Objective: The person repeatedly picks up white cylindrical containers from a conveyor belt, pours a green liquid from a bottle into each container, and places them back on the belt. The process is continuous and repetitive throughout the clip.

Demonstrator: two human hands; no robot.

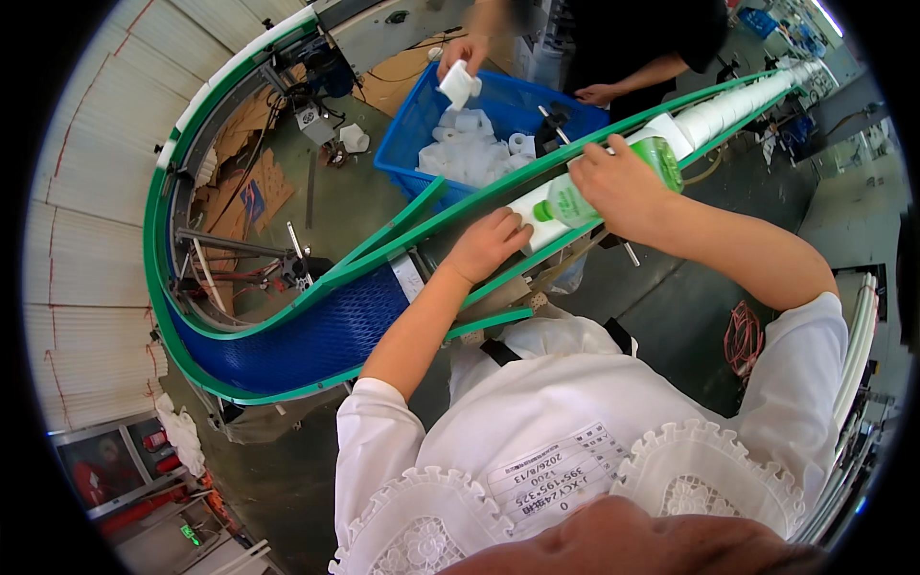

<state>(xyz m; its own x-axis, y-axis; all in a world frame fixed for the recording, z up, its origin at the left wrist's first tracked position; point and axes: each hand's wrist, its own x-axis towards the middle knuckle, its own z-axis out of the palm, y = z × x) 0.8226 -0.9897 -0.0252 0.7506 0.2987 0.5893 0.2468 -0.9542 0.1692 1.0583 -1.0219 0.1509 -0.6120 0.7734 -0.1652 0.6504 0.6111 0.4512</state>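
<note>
White lace-collared top point(537, 398) right up against the lens, so it eats most of the bottom; past it, a big curved conveyor point(316, 331) with green side rails and a blue mesh belt; co-worker point(632, 43) in dark clothes on the far side, holding a white piece point(460, 86) over a blue crate point(407, 177) full of white rolls point(465, 146); far rail stands between that crate and the near hands; line of white rolls point(733, 108) runs up the conveyor's far end; green see-through pack point(572, 203) sits tilted over the straight stretch, beside a white roll point(541, 230); right hand point(618, 187) is clamped over the pack from above, elbow out wide; left hand point(491, 241) reaches across the near rail, fingers bent against that roll; can't tell if they're pinching it or just resting.
</note>
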